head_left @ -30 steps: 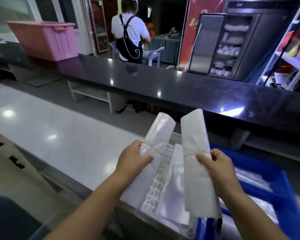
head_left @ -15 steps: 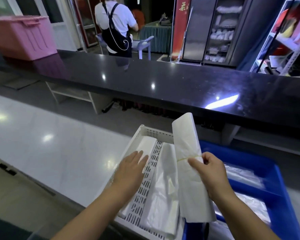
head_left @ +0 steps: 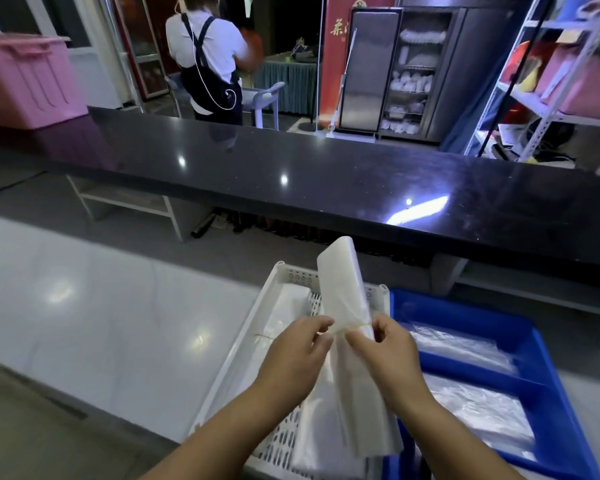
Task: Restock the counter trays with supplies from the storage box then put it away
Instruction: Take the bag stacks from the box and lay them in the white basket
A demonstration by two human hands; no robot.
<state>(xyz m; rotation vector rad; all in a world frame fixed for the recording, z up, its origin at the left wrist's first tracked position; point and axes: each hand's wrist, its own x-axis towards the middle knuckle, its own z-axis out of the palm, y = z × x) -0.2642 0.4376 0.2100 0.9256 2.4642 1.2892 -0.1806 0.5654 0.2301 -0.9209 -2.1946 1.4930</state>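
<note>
Head view: a flat, round-topped bundle of milky plastic bags (head_left: 340,282) tilts above the near white slotted tray (head_left: 284,271), cinched by a thin yellow rubber band (head_left: 355,326). The left hand (head_left: 297,355) and right hand (head_left: 388,351) pinch it at the band. Half a second ago the left hand lay flat in the tray. To the right, a glossy blue box (head_left: 551,403) holds clear crinkled bags.
</note>
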